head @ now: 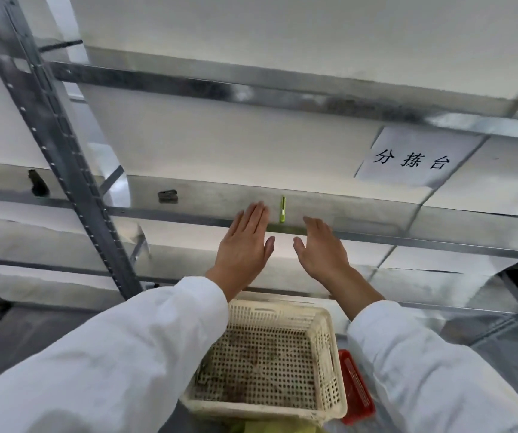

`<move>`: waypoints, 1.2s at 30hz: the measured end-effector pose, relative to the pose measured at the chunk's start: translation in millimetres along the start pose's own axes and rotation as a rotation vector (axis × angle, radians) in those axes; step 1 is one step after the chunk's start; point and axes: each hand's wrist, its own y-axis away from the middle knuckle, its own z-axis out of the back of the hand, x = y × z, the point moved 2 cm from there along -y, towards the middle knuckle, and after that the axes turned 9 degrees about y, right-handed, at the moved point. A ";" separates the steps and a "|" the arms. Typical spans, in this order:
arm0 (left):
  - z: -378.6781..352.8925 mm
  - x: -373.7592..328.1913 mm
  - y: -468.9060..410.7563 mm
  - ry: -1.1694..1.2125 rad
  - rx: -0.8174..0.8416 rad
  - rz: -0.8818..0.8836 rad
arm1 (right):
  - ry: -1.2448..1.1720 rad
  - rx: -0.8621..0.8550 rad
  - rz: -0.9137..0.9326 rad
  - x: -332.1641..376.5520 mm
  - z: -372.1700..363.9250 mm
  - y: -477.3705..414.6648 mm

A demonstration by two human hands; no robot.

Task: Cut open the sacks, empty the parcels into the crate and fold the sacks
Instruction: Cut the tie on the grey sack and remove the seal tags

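**Bright, soft light and a bendy, blurry picture**

The scene is bright and pale all over. The light is soft, and I cannot tell where it comes from. The shiny grey metal shelf rails (251,85) show smeared light and dark patches. The far rails look smudged. The straight rails curve near the left and right edges, because the lens is very wide. The white paper sign with black letters (413,159) is sharp enough to see its letters. The near cream plastic crate with small holes (270,404) looks fairly sharp. Shadows are faint.
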 end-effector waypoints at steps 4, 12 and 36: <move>-17.0 71.4 -47.1 -0.017 0.047 -0.075 | -0.021 0.093 -0.107 20.3 -40.1 -81.9; -69.7 147.5 -119.1 0.057 0.102 -0.037 | -0.016 0.163 -0.308 38.0 -116.1 -218.0; -105.6 164.2 -77.8 0.150 0.289 0.066 | -0.735 0.310 -0.742 16.9 -174.4 -183.6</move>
